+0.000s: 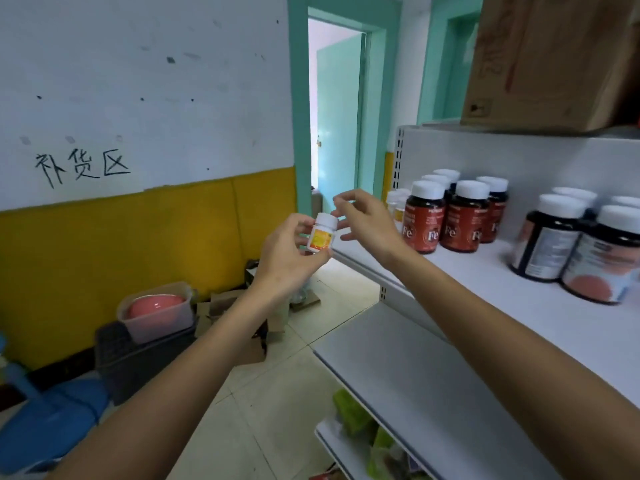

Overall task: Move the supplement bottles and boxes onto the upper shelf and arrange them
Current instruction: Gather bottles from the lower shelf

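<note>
Head view: gripping the small white bottle (322, 235) upright in the left hand (291, 258), thumb and fingers curled round its body, in the air just off the left front corner of the upper shelf (485, 282), not yet over it. Holding the right hand (363, 220) spread and loose beside the cap; cannot tell whether touching. Could slip in a hand-to-hand pass, with so loose a second grasp, and drop to the floor. Could also clip the red Fe bottles (460, 216), packed tight near the left edge, on the way to the small bottles (398, 206) at the back left corner, and topple one into the next. Safer to enter low along the left edge. Further right on the shelf, dark white-capped bottles (554, 237), blurred. Overhead, a cardboard box (554, 60), capping lift height. Below, a grey lower shelf (415, 368) over green packets (353, 414). By the wall, a clear tub (156, 317) on a dark crate (138, 362)
</note>
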Tool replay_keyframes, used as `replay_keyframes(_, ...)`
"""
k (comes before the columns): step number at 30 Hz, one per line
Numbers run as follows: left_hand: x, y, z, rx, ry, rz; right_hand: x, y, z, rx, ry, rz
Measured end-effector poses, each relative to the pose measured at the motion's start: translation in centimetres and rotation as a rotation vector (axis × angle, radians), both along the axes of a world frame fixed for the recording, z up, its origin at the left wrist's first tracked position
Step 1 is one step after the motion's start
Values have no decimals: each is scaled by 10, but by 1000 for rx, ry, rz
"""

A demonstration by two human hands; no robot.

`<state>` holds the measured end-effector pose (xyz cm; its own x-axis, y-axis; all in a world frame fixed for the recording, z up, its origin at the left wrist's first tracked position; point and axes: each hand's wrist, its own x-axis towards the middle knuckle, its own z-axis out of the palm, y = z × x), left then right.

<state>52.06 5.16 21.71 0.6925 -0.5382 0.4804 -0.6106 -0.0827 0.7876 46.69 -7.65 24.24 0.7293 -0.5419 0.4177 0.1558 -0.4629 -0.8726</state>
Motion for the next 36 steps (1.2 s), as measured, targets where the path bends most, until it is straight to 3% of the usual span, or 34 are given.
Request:
replay_keyframes(7, 68, -41, -2, -31, 16, -45, 55, -22, 0, 54, 123, 50)
replay_keyframes(13, 104, -102, -13, -37, 10, -209, 69, -58, -5, -140, 211, -252)
replay_keyframes(16, 129, -128, -23, 187, -126, -318, 80, -74, 1, -229, 198, -504)
replay_keyframes(18, 146, -139, -32, 364, -360, -446, 91, -85, -1, -259, 206, -635)
replay_keyframes(20, 161, -146, -36, 409, -515, -552, 102, -96, -12, -337, 341, -704)
replay_keyframes(25, 183, -155, -35, 325, -449, -743, 118, -111, -32, -441, 522, -825)
replay_keyframes(36, 182, -154, -42, 277, -534, -712, 136, -120, -36, -495, 664, -1044)
